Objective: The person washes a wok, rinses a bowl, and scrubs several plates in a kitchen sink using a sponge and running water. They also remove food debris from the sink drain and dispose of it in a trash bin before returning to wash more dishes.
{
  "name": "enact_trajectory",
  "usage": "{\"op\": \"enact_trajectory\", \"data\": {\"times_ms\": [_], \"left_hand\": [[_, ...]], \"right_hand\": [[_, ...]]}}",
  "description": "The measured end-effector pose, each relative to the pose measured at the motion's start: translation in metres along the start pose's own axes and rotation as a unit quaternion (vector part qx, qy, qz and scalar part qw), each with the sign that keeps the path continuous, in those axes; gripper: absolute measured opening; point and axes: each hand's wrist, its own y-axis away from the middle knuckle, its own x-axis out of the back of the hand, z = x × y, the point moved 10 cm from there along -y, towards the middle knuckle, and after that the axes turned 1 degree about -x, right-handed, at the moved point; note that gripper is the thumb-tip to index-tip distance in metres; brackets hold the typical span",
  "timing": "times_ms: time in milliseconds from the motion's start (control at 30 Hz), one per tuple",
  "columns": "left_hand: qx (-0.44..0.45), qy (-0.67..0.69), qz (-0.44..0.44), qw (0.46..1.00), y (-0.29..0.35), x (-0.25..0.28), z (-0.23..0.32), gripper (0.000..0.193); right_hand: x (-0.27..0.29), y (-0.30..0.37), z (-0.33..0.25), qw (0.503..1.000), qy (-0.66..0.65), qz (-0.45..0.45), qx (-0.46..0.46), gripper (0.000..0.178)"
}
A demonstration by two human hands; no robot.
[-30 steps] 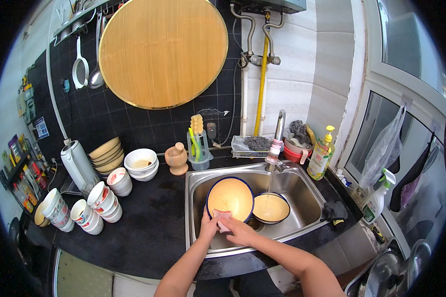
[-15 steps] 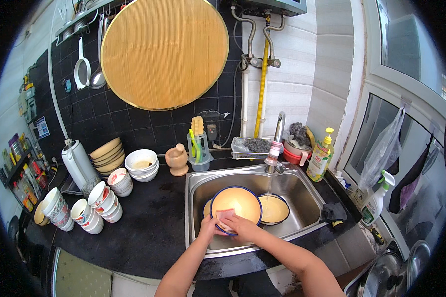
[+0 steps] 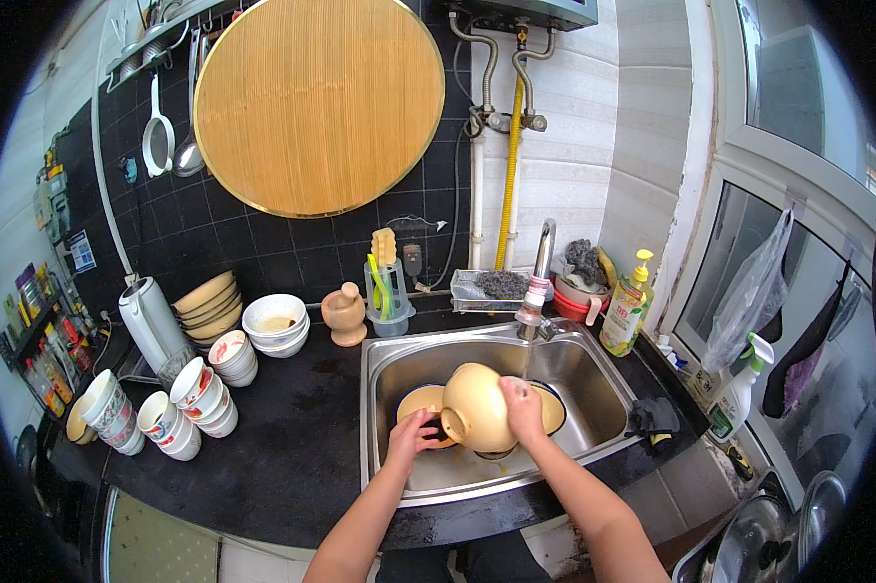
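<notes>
A tan bowl (image 3: 477, 406) is turned with its underside up over the steel sink (image 3: 389, 355). My left hand (image 3: 414, 432) grips its lower left rim. My right hand (image 3: 522, 408) presses on its right side; whether it holds a cloth or sponge is hidden. A thin stream of water runs from the tap (image 3: 538, 275) just beside my right hand. More yellow dishes (image 3: 421, 398) lie in the basin under the bowl.
On the dark counter left of the sink stand a white bowl stack (image 3: 275, 322), tan bowls (image 3: 207, 300), patterned cups (image 3: 201, 394) and a wooden mortar (image 3: 345, 313). A soap bottle (image 3: 625, 306) and spray bottle (image 3: 739, 389) stand right. A round wooden board (image 3: 317, 102) hangs on the wall.
The bowl faced up with its inside showing; now it is flipped so its outside shows, and my right hand has moved onto its right side.
</notes>
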Motion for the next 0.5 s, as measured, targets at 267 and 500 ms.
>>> {"op": "enact_trajectory", "data": {"times_ms": [267,500], "left_hand": [[0.156,-0.014,-0.086,0.984,0.003,-0.015,-0.034,0.046],[0.020,0.161,-0.185,0.969,0.016,-0.045,0.014,0.045]], "right_hand": [[0.027,0.001,0.122,0.917,-0.274,0.126,-0.260,0.048],[0.033,-0.003,0.094,0.990,0.039,0.024,-0.137,0.021]]}}
